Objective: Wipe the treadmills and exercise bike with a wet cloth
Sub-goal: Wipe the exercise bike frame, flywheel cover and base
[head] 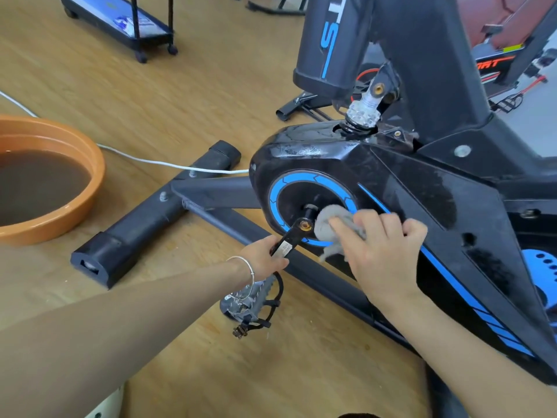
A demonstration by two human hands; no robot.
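Exercise bike [437, 206], black with blue trim, standing on the wooden floor [211, 86]; item currently under cleaning.

Cloth [331, 227]: grey, bunched, pressed against the round blue-ringed crank cover [289, 191] just beside the axle. My right hand [382, 248] grips it, fingers curled over the wad, knuckles toward the housing.

Crank arm [291, 239]: black, angled down toward me. My left hand [265, 257] is wrapped round its lower end, holding it, I judge, so the disc does not turn under the wiping. Pedal [250, 300] with strap hangs below that wrist.

Basin [60, 206]: orange, on the floor to my left, holding brown, murky water; well apart from the bike.

Cable [156, 162]: white, running across the floor to the bike's front end.

Condition of bike: upper side of the housing shows dusty streaks and grey smears; the side panel to the right looks speckled and dull. By my judgement, wiping of the bike is only partway done: crank area in hand; top of housing, side panel, frame and base bar [150, 212] left.

Treadmill [120, 22]: dark deck visible at the far left. Whether it is already wiped, I cannot tell.
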